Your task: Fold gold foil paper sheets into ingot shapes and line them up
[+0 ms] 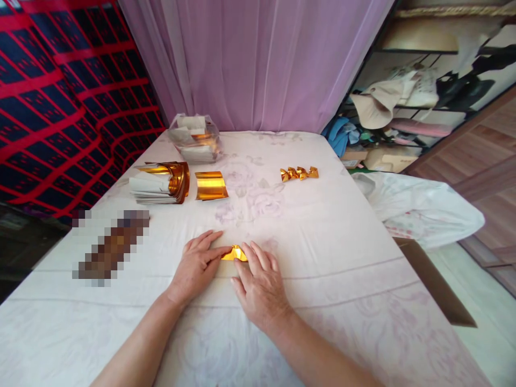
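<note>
Both hands, left hand (197, 264) and right hand (260, 285), press flat on a gold foil piece (234, 254). Four folded pieces (299, 173) sit beyond the right hand; a foil stack (161, 183) waits past the left.

Gold foil piece (234, 253): mostly covered by fingers (258, 257) of right hand (261, 287); its shape cannot be told. Pixelated patch (110, 248) on worktop (322, 236): content unreadable. Plastic bag (195, 138): contents unclear. Both forearms cut by the bottom edge.
</note>
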Motion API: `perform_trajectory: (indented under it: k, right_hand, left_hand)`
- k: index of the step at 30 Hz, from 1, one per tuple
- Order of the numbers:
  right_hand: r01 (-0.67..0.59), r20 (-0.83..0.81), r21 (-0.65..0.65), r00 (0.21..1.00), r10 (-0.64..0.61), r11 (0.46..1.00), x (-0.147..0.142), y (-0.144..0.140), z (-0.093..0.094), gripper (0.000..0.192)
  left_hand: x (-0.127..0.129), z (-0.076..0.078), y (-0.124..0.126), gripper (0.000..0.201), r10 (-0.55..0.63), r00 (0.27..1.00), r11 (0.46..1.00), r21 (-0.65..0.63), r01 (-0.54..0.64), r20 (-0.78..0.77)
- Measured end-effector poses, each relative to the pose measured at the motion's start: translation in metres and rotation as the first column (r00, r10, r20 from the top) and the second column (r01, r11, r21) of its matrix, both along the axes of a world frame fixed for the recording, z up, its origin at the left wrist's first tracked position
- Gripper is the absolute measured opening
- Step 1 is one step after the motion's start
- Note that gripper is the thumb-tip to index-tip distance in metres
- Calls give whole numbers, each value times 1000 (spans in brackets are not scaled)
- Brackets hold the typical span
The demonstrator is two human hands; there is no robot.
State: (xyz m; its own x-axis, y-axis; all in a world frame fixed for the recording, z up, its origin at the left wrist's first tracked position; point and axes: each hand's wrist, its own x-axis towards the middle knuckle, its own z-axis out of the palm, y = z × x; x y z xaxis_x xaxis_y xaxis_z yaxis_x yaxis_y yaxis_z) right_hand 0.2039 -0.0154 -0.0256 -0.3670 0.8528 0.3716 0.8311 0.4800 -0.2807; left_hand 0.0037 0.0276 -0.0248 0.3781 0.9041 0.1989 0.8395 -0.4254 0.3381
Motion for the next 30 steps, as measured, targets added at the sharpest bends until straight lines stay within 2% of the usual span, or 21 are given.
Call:
perform_trajectory:
  k: [10, 21, 27, 30]
  right_hand:
    - [94, -7, 44, 996, -94, 995, 5, -4, -2, 27]
    - [178, 52, 30, 982, -180, 984, 8, -9, -4, 25]
    - [179, 91, 12, 980, -180, 984, 8, -9, 0, 27]
    - [152, 102, 46, 982, -156, 987, 7, -9, 1, 36]
  left_hand:
    - [-2, -2, -2, 38, -16, 1000, 1000, 24, 16, 15]
    - [2, 0, 1, 39, 37, 999, 999, -9, -37, 22]
    - [6, 8, 1, 38, 25, 1000, 998, -64, -26, -9]
    - [8, 8, 1, 37, 35, 999, 997, -75, -35, 3]
